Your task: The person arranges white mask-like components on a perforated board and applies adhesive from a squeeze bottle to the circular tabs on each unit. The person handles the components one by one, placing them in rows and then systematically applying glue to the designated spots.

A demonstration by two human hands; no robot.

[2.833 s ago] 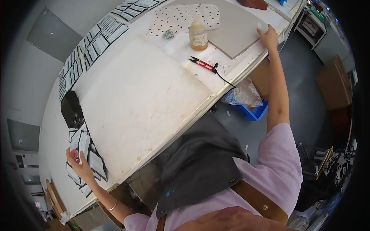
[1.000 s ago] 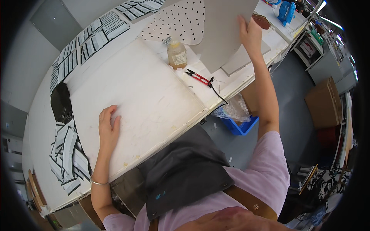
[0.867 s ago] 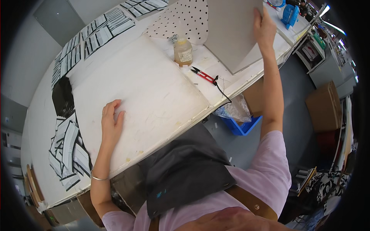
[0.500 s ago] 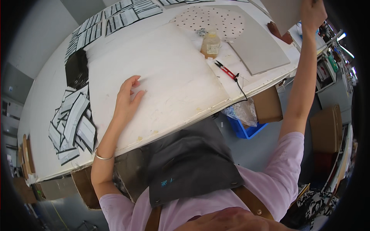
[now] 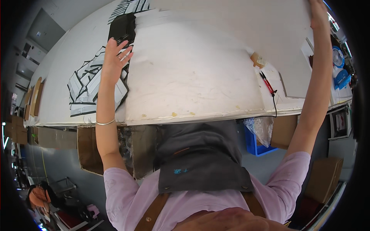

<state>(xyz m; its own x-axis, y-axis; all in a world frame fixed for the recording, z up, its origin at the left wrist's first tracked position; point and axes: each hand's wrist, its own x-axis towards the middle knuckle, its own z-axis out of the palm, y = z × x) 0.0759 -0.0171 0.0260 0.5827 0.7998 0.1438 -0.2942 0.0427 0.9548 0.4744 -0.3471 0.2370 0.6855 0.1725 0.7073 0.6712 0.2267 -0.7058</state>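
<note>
Gripping the top right edge of a large grey sheet (image 5: 266, 34) with my right hand (image 5: 318, 11), I hold it raised over the far half of the counter (image 5: 58, 104). My left hand (image 5: 115, 57) hangs with fingers spread at the left edge of one big stained white board (image 5: 189, 77), above a pile of black-and-white strips (image 5: 86, 90). The board's near edge runs along the counter's front. One red-handled tool (image 5: 268, 82) lies at its right.
</note>
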